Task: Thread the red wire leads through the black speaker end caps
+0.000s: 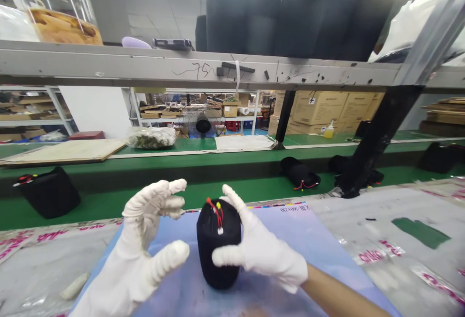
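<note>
A black, dark-covered cylinder [218, 263] stands nearly upright on a blue sheet [290, 239], with red wires [219, 217], a yellow bit and a small white connector on its top. My right hand [257, 246], in a white glove, grips its right side, the thumb across the front and a finger behind the top edge; the other fingers are partly hidden. To the left of the cylinder, my white-gloved left hand [145, 244] is raised, its fingers curved and well apart from the thumb. Nothing is in it, and a gap separates it from the cylinder.
Similar black cylinders lie on the green conveyor belt: one [51, 193] at left, another [300, 172] at right. A metal shelf beam [145, 67] crosses above, with tall black cylinders [290, 16] on it. A black-wrapped post [381, 137] rises at right. A green scrap [421, 232] lies on the plastic-covered table.
</note>
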Motion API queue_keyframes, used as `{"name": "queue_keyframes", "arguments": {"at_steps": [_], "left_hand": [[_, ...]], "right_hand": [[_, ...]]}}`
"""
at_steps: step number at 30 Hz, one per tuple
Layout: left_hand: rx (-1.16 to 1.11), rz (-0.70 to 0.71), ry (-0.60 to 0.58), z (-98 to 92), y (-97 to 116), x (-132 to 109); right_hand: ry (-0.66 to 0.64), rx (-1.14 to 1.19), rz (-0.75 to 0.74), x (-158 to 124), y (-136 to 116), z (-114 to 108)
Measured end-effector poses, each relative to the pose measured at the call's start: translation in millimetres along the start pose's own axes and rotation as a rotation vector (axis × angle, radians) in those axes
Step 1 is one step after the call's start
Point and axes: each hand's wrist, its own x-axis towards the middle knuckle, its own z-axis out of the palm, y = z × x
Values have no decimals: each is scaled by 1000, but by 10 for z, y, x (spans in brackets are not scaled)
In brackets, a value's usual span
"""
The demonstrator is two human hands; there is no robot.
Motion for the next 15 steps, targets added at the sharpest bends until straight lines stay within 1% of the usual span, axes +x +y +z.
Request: {"name": "queue_keyframes", "arguments": {"at_steps": [2,3,5,6,8,9,10,12,14,15], "left_hand": [[-52,37,73,13,58,35],[-76,53,110,18,81,49],[-85,72,151,16,99,68],[-58,59,143,7,91,77],[29,14,120,-29,41,98],[82,-30,108,-53,2,113],[134,-91,102,-79,-43,130],[220,-249,112,-115,-150,161],[256,-391,100,-107,-267,174],[249,-425,76,-79,-322,169]], "right_hand": [[240,-107,-82,313,56,83],[319,-152,-105,497,94,108],[406,-214,-140,878,195,145],[446,-253,-157,1052,254,162],[498,-317,-180,1318,369,202],[520,-341,-189,1398,415,225],[538,-361,-198,1438,448,249],[559,-397,-233,1407,470,292],[558,-442,-305,1261,436,319],[554,-471,-354,1166,402,327]]}}
